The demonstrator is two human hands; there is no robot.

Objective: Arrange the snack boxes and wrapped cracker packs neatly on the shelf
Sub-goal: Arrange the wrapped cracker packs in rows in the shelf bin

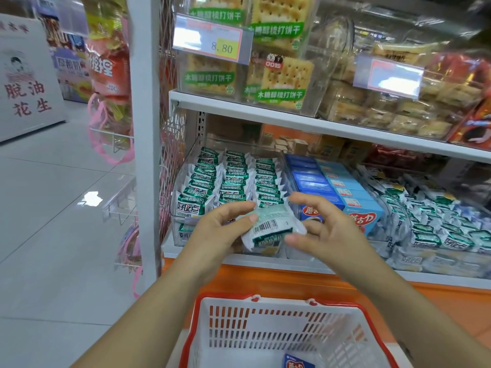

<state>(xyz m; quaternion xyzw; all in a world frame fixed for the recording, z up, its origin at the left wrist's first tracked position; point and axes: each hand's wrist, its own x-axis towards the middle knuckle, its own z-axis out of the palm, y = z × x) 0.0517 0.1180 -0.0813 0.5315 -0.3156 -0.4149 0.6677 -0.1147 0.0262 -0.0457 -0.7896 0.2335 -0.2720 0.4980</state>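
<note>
My left hand [220, 229] and my right hand [321, 229] hold a green-and-white wrapped cracker pack [268, 229] between them, barcode side up, in front of the lower shelf. Thumb and fingers of each hand pinch one end of the pack. Behind it, a clear bin [186, 160] holds three neat rows of the same green cracker packs [233, 176]. To the right stand blue snack boxes [342, 189] in two rows. Further right lies a loose heap of cracker packs [430, 221].
A white basket with a red rim [276, 298] sits below my arms with one blue box [297, 363] inside. The upper shelf [265, 112] carries clear tubs of soda crackers and price tags. A white post [144, 128] and hanging snack bags stand at left.
</note>
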